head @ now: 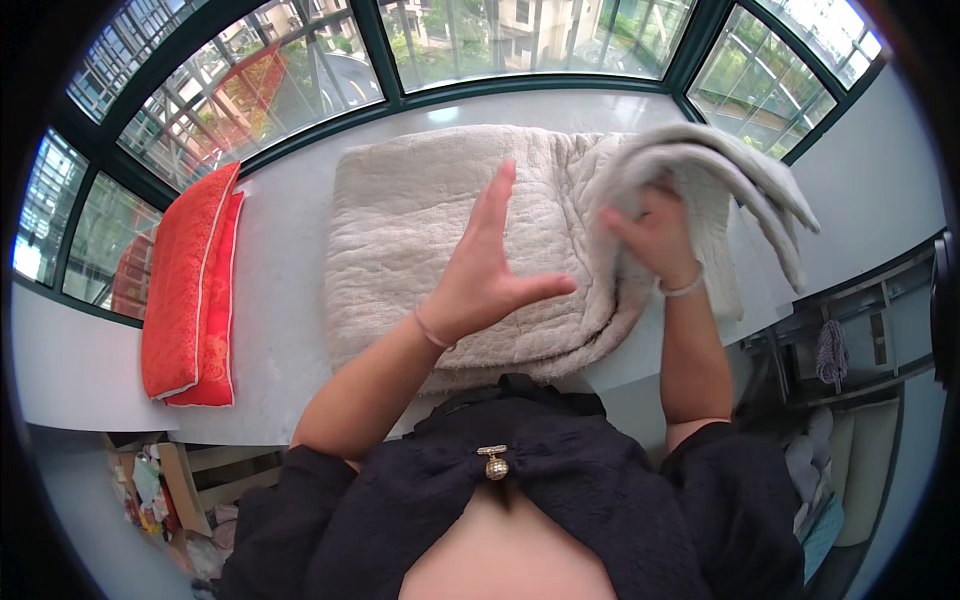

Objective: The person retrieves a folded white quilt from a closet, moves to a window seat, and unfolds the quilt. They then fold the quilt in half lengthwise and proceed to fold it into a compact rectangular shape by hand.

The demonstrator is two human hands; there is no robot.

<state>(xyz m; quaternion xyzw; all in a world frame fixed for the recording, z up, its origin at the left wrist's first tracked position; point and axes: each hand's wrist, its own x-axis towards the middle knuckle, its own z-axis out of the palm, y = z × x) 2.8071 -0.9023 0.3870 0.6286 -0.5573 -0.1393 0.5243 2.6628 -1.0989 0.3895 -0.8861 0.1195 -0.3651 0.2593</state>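
A thick cream quilted blanket (420, 225) lies folded on the pale window-sill bench before me. Its right end is lifted and curls over to the right, blurred by motion. My right hand (652, 229) is at this raised fold, fingers partly hidden in the fabric, and grips it. My left hand (491, 259) hovers above the middle of the blanket, fingers and thumb spread, with nothing in it.
Two red cushions with white piping (191, 292) lean stacked at the bench's left end. Green-framed windows (525, 86) border the far side. An open box of small items (161, 487) stands below left. A dark rack with a hanging patterned cord (832, 352) is at right.
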